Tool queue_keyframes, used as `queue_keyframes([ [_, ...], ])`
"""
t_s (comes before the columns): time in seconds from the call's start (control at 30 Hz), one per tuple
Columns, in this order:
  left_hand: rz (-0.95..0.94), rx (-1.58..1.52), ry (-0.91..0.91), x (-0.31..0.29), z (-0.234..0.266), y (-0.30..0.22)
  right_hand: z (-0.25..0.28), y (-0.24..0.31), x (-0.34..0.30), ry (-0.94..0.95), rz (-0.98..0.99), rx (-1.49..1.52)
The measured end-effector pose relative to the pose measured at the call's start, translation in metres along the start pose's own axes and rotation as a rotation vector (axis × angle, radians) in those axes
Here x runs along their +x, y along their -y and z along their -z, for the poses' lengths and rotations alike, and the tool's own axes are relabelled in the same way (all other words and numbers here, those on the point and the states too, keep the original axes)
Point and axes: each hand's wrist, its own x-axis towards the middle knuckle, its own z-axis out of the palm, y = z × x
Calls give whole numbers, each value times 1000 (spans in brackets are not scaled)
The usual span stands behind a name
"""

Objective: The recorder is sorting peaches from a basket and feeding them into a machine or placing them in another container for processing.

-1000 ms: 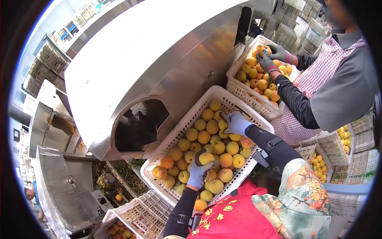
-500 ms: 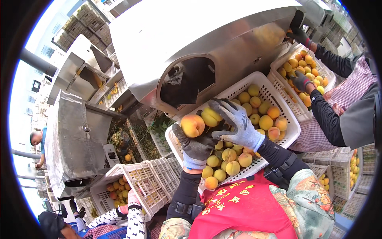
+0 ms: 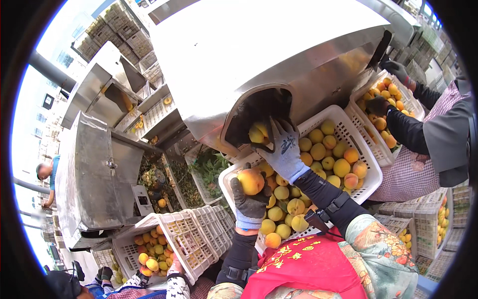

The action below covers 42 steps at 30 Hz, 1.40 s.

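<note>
While a red apron (image 3: 308, 264) is filling the bottom of the view, the person's gloved left hand (image 3: 249, 205) is sitting just above it, over the left end of a white crate (image 3: 374, 174); its fingers are curving partway around an orange peach (image 3: 250, 181), so that one's looking pretty secure; loads of other peaches (image 3: 318, 151) are lying in the crate to the right of it.

A bit further out, the right hand (image 3: 285, 149) is stretching over the crate's far edge with its fingers fairly straight, pointing away and a little left; a yellow peach (image 3: 258, 132) is showing right by those fingertips, against the dark opening (image 3: 261, 102) of a metal machine (image 3: 318, 74); the fingers are hiding part of it, so I can't tell if it's being gripped or sitting loose, or how deep in it is.

Position-wise, the right hand is clearly being the nearer one to that opening; the orange peach is lying on the near side of it, well short of the rim; both fruits are looking roundish, so no long axis is standing out.

Off to the right, a co-worker in a checked apron (image 3: 398, 182) is standing at another peach crate (image 3: 386, 155); way at the back left, stacked crates (image 3: 119, 25) are piling up high.
</note>
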Motion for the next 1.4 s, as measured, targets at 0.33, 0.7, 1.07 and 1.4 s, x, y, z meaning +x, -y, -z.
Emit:
queue_keyframes([
  [0.33, 189, -185, -43, 9, -7, -4, -30, 14, 61, -176, 75, 44],
  [0.7, -421, 587, 223, 19, -20, 25, 33, 18, -42, 103, 111, 237],
  [1.07, 26, 1814, 743, -27, 60, 63, -17, -2, 2, 3, 37, 19],
  [1.4, -388, 2418, 1444, -41, 74, 98, 29, -34, 21, 233, 259, 212],
])
